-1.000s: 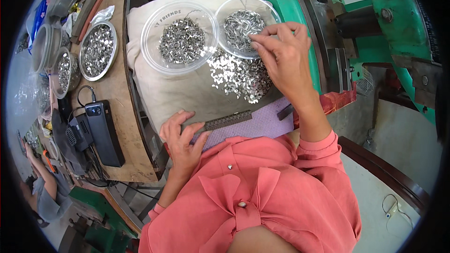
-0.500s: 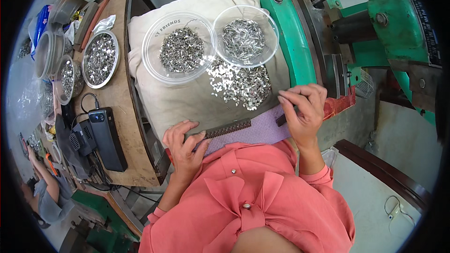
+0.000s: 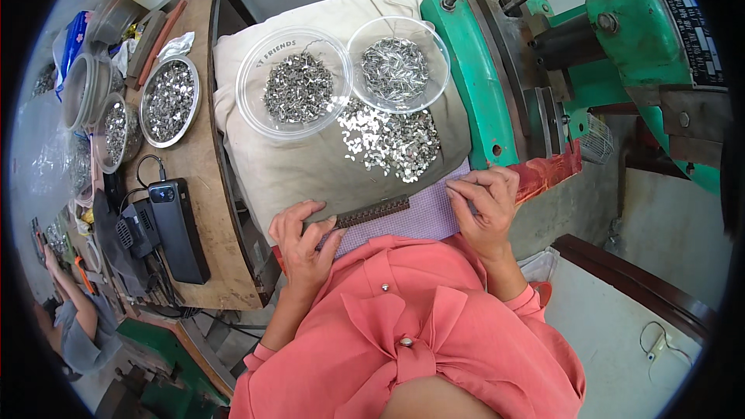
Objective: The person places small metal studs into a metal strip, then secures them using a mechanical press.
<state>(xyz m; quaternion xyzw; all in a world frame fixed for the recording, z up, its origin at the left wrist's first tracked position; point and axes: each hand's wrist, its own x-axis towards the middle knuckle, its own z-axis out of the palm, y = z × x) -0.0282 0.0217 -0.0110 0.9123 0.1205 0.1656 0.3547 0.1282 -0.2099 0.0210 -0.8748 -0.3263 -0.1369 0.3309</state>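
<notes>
Far middle: two round clear plastic tubs (image 3: 251, 95), one silvery chip heap (image 3: 392, 142); near: one long dark toothed bar (image 3: 374, 212).

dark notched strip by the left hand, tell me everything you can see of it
The dark notched strip is narrow, straight and brownish-grey, with a row of small, evenly spaced notches; it looks like metal. It lies slightly aslant, right end farther from the body, along the far edge of the purple mat. The left hand touches its left end, partly hiding it; the right hand is apart from it. Whether the notches hold anything is too small to tell.
</notes>
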